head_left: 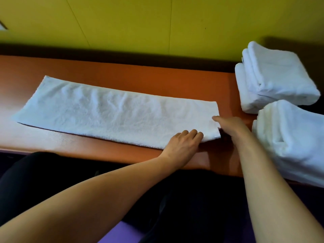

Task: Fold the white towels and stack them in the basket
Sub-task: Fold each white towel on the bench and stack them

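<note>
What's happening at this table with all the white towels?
A person is folding towels. One long white towel lies flat on the orange table, already folded into a strip. Both hands are at its right end: the left hand grips the near corner and the right hand touches the edge. Folded towels sit stacked at the right.

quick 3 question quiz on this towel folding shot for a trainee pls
1. True or false: the long towel lies flat on the orange table.
2. Which end of that towel are the left hand and the right hand at? A) left end B) middle C) right end
3. Fill in: the folded towels are piled at the table's ____ side.

Key
1. True
2. C
3. right
</note>
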